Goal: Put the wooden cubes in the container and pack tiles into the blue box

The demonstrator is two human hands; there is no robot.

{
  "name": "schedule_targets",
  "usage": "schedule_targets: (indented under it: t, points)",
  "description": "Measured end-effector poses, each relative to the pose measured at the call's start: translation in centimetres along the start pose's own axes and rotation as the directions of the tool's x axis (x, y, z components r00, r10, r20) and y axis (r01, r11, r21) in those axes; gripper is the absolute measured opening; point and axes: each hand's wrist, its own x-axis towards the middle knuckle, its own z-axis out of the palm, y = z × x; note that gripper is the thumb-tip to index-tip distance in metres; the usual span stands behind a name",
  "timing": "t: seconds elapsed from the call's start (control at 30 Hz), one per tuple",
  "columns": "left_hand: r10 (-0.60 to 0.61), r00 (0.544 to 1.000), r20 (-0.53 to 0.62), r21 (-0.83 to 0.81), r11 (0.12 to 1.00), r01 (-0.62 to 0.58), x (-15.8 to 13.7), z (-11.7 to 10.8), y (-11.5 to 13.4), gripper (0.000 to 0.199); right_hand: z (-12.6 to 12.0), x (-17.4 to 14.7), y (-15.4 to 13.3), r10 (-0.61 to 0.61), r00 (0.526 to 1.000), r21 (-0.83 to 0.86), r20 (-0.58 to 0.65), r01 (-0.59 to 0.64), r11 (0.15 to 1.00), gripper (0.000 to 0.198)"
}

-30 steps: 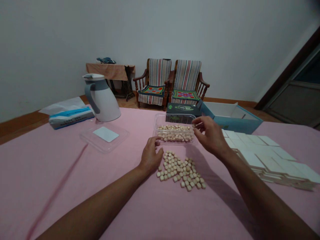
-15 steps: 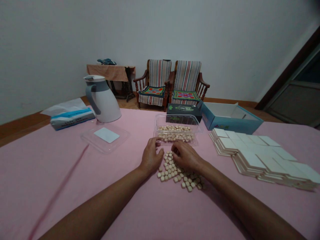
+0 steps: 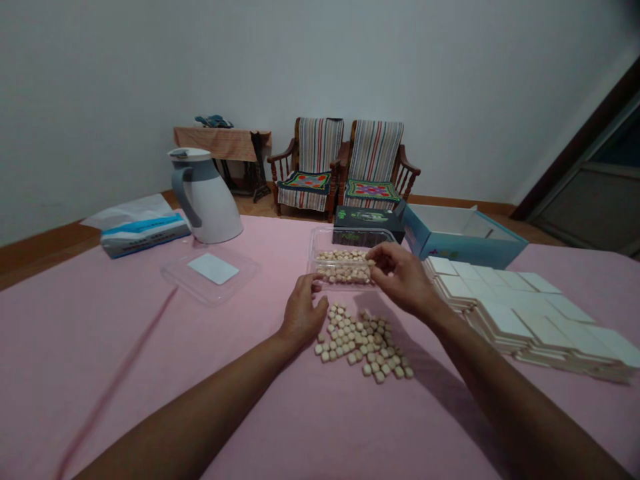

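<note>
My left hand (image 3: 303, 312) rests on the pink cloth at the front left corner of a clear plastic container (image 3: 314, 248). Its fingers are loosely curved, with the thumb apart and nothing held. Small rounded wooden cubes (image 3: 345, 272) fill the container's bottom. At the container's right side is my right hand (image 3: 400, 275), its fingertips closed on a small wooden cube (image 3: 371, 262) over the rim. Closer to me, a loose patch of similar wooden cubes (image 3: 367, 340) lies spread in one layer on the cloth, beside my left thumb.
Stacks of white square tiles (image 3: 505, 300) stand at right, before a blue open box (image 3: 463, 233). Behind the container is a black box (image 3: 367, 223). On the left are a clear lid (image 3: 240, 267), a white jug (image 3: 215, 207) and a tissue pack (image 3: 145, 237).
My right hand has moved from the loose cubes up and to the right, to the container's right side. More of the cube patch now shows. My left hand has stayed put.
</note>
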Motion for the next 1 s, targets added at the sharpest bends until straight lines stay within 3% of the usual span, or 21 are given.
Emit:
schedule_targets:
  t: [0.1,0.2,0.27,0.33,0.4,0.47,0.57,0.63,0.77,0.9,1.0]
  points:
    - [-0.005,1.000,-0.002,0.004,1.000,0.005,0.0,0.0,0.1,0.040,-0.7,0.5,0.7,0.038,0.982,0.074,-0.184,-0.025,0.997,0.024]
    - [-0.007,1.000,-0.003,0.005,1.000,0.007,0.0,0.0,0.1,0.040,-0.6,0.4,1.0,0.005,0.978,0.084,-0.209,0.013,0.996,0.030]
    - [-0.004,1.000,0.001,0.003,1.000,0.004,0.0,0.0,0.1,0.040,-0.4,0.1,0.8,-0.050,0.991,0.002,-0.122,0.050,0.999,0.024]
    - [-0.003,1.000,-0.001,-0.001,1.000,0.003,0.0,0.0,0.2,0.040,0.0,-0.4,0.3,-0.051,0.997,-0.109,0.060,0.057,0.992,0.017]
    - [-0.005,1.000,-0.004,-0.002,1.000,0.005,0.0,0.0,0.3,0.040,0.5,-0.9,-0.1,0.029,0.961,-0.239,0.276,0.040,0.970,0.012]
    - [-0.006,1.000,-0.006,0.000,1.000,0.006,0.0,0.0,0.3,0.040,1.3,-1.6,-0.4,0.145,0.895,-0.375,0.423,0.027,0.927,0.011]
    - [0.002,1.000,-0.008,0.006,1.000,-0.002,-0.1,0.0,0.2,0.040,2.2,-2.4,-0.5,0.253,0.830,-0.494,0.497,0.031,0.869,0.014]
    - [0.007,1.000,-0.012,0.014,1.000,-0.007,-0.1,0.0,0.2,0.040,2.4,-2.5,-0.5,0.234,0.824,-0.474,0.516,0.047,0.879,0.013]
    - [0.007,1.000,-0.011,0.030,1.000,-0.007,-0.1,0.0,0.3,0.041,1.5,-1.4,-0.8,0.055,0.897,-0.303,0.438,0.090,0.949,0.016]
    - [0.018,1.000,-0.011,0.031,0.999,-0.018,-0.1,-0.1,0.3,0.040,0.4,1.2,-1.7,-0.080,0.984,-0.214,0.162,0.114,0.970,0.016]
    - [0.018,1.000,-0.015,0.032,0.999,-0.017,0.0,-0.1,0.2,0.040,-0.1,2.3,-2.3,-0.106,0.994,-0.141,-0.017,0.103,0.985,0.021]
